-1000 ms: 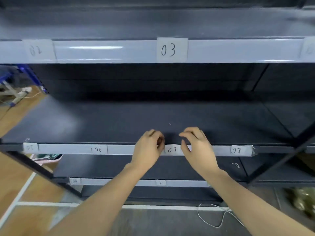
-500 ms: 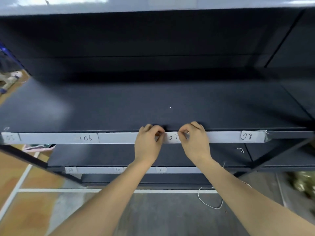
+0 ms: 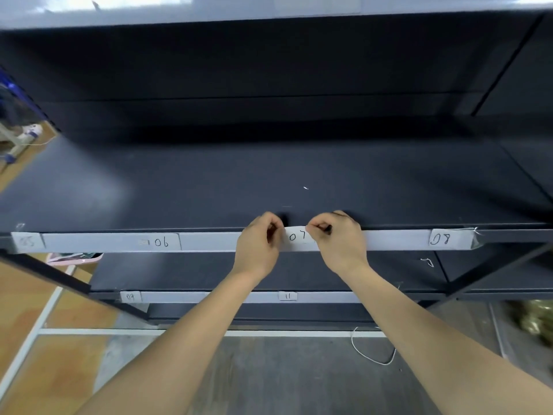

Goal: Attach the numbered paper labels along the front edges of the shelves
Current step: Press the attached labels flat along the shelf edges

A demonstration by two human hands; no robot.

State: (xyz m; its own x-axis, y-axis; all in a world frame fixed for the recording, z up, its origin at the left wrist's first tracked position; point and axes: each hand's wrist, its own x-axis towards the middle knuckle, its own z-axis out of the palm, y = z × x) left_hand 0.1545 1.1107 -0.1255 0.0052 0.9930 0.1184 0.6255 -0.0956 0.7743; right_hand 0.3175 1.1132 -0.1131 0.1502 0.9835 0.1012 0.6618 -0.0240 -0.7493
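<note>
A white paper label marked 07 [image 3: 296, 237] lies against the pale front edge [image 3: 215, 241] of the dark middle shelf. My left hand [image 3: 259, 244] pinches its left end and my right hand [image 3: 339, 241] pinches its right end, thumbs and fingertips pressed on the paper. Along the same edge sit labels 05 [image 3: 27, 241], 06 [image 3: 161, 242] and 08 [image 3: 440, 238]. The lower shelf edge carries labels 09 [image 3: 130, 296] and 11 [image 3: 288, 295]; my left forearm hides part of that edge.
The upper shelf's edge [image 3: 209, 7] runs across the top. A dark diagonal frame post [image 3: 59, 277] stands at left and another at right [image 3: 490, 271]. A thin white wire [image 3: 371, 351] loops on the grey floor below. A pink object [image 3: 74, 257] shows under the shelf at left.
The camera has tilted down and closer, so the top shelf's 03 label has left the view. Both hands have closed in on the ends of label 07 and stay pressed there.
</note>
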